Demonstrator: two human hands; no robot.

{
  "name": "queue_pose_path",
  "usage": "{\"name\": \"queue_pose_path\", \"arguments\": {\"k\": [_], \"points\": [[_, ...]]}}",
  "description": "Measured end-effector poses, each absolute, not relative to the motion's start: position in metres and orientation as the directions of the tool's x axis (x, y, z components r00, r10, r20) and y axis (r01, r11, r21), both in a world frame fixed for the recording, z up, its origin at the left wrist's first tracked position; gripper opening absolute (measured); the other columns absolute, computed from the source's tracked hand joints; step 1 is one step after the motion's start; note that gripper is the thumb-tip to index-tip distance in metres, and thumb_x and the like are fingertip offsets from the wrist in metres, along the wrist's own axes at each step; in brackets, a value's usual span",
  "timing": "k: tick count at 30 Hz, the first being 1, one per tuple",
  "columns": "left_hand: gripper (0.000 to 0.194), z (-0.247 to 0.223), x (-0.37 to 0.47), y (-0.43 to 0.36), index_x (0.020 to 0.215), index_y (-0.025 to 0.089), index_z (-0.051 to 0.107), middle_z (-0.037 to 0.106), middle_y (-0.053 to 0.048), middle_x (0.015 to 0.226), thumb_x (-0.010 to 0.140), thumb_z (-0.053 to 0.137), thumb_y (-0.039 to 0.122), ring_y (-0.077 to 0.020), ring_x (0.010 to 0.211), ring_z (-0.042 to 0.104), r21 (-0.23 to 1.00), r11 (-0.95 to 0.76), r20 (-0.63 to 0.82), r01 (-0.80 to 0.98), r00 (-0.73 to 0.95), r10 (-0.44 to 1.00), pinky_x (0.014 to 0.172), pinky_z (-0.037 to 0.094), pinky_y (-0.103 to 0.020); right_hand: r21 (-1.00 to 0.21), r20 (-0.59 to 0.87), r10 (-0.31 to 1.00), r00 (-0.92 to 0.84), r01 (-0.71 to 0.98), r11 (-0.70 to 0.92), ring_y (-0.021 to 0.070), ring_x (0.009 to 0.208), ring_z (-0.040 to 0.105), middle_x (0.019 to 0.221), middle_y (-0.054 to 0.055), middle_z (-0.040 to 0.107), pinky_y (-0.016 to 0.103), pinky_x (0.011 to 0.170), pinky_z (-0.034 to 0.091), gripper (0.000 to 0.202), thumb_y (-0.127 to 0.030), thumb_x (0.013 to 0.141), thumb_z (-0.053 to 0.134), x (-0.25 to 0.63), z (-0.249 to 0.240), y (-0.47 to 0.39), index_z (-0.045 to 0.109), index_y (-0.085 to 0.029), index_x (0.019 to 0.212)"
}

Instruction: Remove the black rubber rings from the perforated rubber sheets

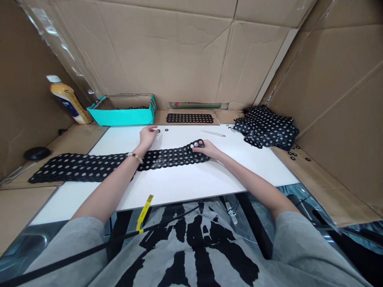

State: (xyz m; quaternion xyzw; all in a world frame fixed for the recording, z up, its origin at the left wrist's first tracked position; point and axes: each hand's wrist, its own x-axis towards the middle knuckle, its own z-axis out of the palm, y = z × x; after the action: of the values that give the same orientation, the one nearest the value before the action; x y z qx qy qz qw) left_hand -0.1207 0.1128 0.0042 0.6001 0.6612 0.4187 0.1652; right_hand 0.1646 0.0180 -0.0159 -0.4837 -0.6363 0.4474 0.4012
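Strip of linked rings (89,167): from left cardboard (74,137) onto board (185,181), ending near centre. Back left: bottle (69,101), open box (122,117) just right of it, rings (139,107) inside. Back centre: ring panel (189,118) on back cardboard (161,116), slim tool (214,133) in front, on board. Back right: ring-sheet pile (267,126); loose rings (293,153) just in front, on right cardboard (314,183).

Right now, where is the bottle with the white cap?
In the head view, the bottle is at the far left, just left of the teal box and near the left cardboard wall.
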Motion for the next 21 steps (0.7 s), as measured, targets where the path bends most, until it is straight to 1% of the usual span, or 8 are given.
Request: {"name": "queue_pose_path", "arguments": {"k": [2,4,7,9,11,14,17,21], "points": [[0.048,0.002,-0.119,0.113,0.120,0.013,0.067,0.070,-0.012,0.108,0.074,0.063,0.026,-0.0239,0.088,0.063,0.734,-0.078,0.302,0.674,-0.222,0.927,0.085,0.046,-0.035,-0.964,0.065,0.976,-0.207,0.239,0.115,0.0164,0.077,0.054,0.074,-0.002,0.059,0.031,0.080,0.042,0.037,-0.045,0.057,0.077,0.165,-0.016,0.018,0.056,-0.018,0.073],[0.051,0.004,-0.109,0.106,0.123,0.012,0.064,0.069,-0.012,0.109,0.074,0.061,0.026,-0.0217,0.083,0.062,0.700,-0.166,0.340,0.694,-0.120,0.933,0.083,0.046,-0.033,-0.969,0.065,0.974,-0.218,0.220,0.114,0.0167,0.079,0.056,0.075,-0.002,0.060,0.032,0.081,0.043,0.037,-0.045,0.057,0.077,0.165,-0.016,0.018,0.056,-0.018,0.073],[0.036,0.011,-0.084,0.085,0.105,0.014,0.071,0.069,-0.007,0.088,0.077,0.060,0.034,-0.0188,0.073,0.059,0.639,-0.400,0.311,0.657,0.255,0.916,0.076,0.045,-0.031,-0.975,0.092,0.964,-0.250,0.173,0.138,0.0172,0.083,0.058,0.082,-0.001,0.065,0.032,0.085,0.043,0.034,-0.043,0.060,0.077,0.165,-0.016,0.017,0.059,-0.018,0.076],[0.033,0.014,-0.067,0.068,0.094,0.017,0.073,0.066,-0.003,0.076,0.078,0.061,0.044,-0.0178,0.070,0.057,0.621,-0.533,0.234,0.574,0.513,0.826,0.072,0.044,-0.029,-0.977,0.106,0.958,-0.267,0.153,0.150,0.0173,0.085,0.059,0.085,0.000,0.067,0.032,0.087,0.044,0.033,-0.043,0.063,0.075,0.165,-0.015,0.017,0.062,-0.018,0.080],[0.034,0.013,-0.054,0.054,0.085,0.019,0.071,0.062,-0.001,0.070,0.077,0.063,0.050,-0.0169,0.066,0.054,0.587,-0.616,0.216,0.525,0.632,0.744,0.067,0.042,-0.028,-0.973,0.097,0.955,-0.281,0.177,0.150,0.0179,0.084,0.059,0.084,0.001,0.069,0.032,0.085,0.045,0.032,-0.045,0.068,0.071,0.166,-0.014,0.018,0.065,-0.017,0.083],[0.032,0.005,-0.043,0.044,0.073,0.019,0.065,0.057,0.000,0.067,0.077,0.064,0.051,-0.0167,0.064,0.051,0.528,-0.671,0.256,0.521,0.656,0.710,0.063,0.039,-0.028,-0.921,0.130,0.952,-0.277,0.321,0.219,0.0191,0.084,0.060,0.084,0.004,0.070,0.034,0.085,0.046,0.027,-0.040,0.076,0.065,0.168,-0.013,0.019,0.069,-0.016,0.085],[0.028,-0.003,-0.040,0.043,0.075,0.020,0.064,0.058,-0.001,0.070,0.080,0.062,0.047,-0.0178,0.067,0.053,0.525,-0.667,0.273,0.528,0.638,0.720,0.065,0.040,-0.029,-0.768,0.322,0.916,-0.240,0.500,0.401,0.0201,0.092,0.062,0.104,0.007,0.071,0.037,0.093,0.045,0.030,-0.023,0.079,0.058,0.169,-0.011,0.017,0.070,-0.018,0.106],[0.021,-0.005,-0.039,0.041,0.083,0.019,0.066,0.062,-0.002,0.074,0.084,0.056,0.037,-0.0186,0.069,0.056,0.527,-0.677,0.302,0.515,0.631,0.715,0.069,0.043,-0.031,-0.656,0.447,0.835,-0.320,0.517,0.549,0.0203,0.104,0.062,0.123,0.009,0.066,0.037,0.100,0.043,0.045,-0.016,0.084,0.049,0.160,-0.010,0.009,0.061,-0.020,0.127]]}}
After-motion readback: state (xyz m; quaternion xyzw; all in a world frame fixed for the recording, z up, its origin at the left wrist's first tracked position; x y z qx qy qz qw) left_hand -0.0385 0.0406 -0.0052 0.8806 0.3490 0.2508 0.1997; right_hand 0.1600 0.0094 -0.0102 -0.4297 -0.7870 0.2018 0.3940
